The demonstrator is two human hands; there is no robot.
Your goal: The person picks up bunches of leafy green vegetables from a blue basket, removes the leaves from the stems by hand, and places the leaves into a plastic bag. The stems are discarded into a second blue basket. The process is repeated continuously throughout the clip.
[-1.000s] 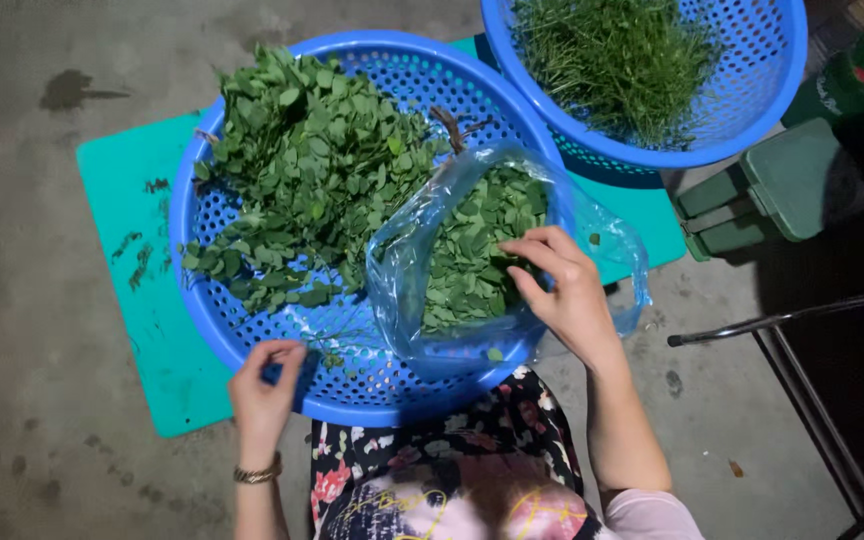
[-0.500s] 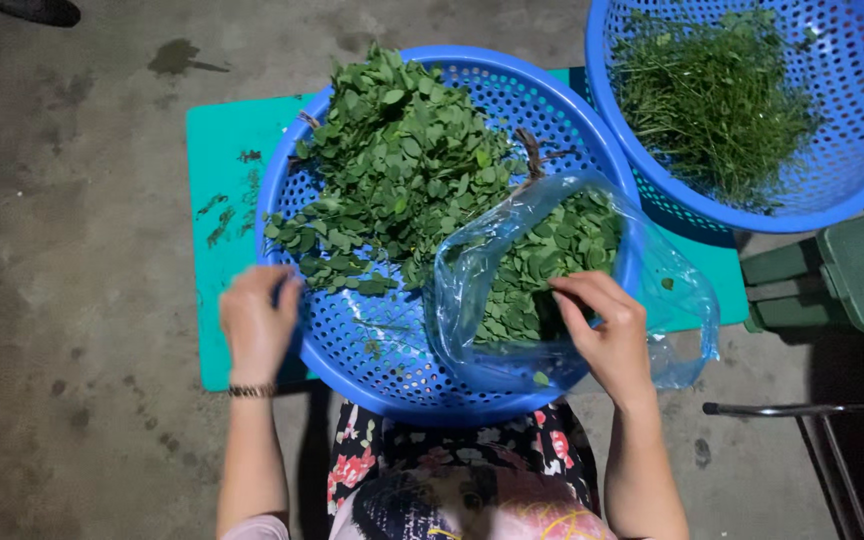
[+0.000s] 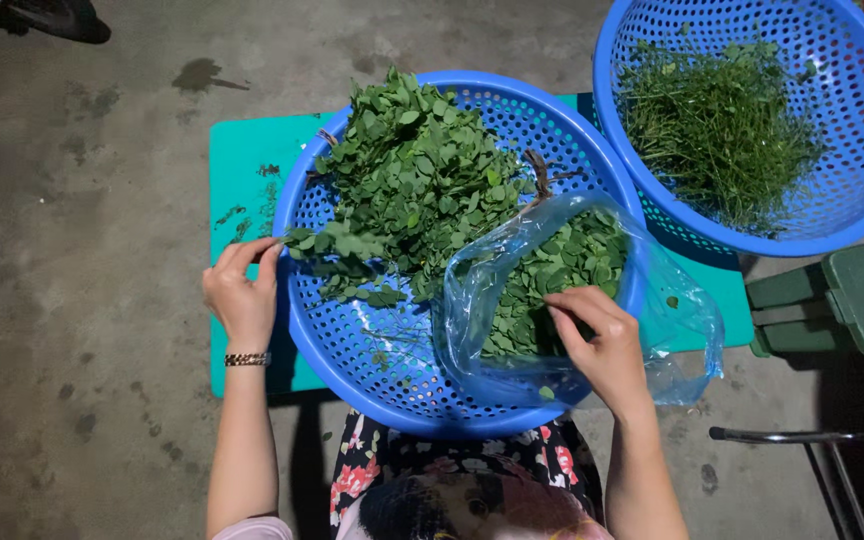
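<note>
A round blue perforated basket (image 3: 382,370) sits in front of me, heaped with leafy green sprigs (image 3: 412,185). My left hand (image 3: 242,295) pinches the tip of one sprig at the basket's left rim. A clear plastic bag (image 3: 682,330) full of plucked green leaves (image 3: 552,275) lies in the basket's right half and spills over its rim. My right hand (image 3: 597,345) is at the bag's mouth, fingers curled among the leaves and the plastic.
A second blue basket (image 3: 852,200) holding thin bare stems (image 3: 717,130) stands at the upper right. A teal mat (image 3: 242,190) lies under the baskets on the concrete floor. A green plastic stool (image 3: 842,300) and a metal frame (image 3: 812,437) are at the right.
My left hand has shifted from the basket's lower rim up to its left rim and taken a sprig tip. The view has moved right to left. My right hand stays at the bag.
</note>
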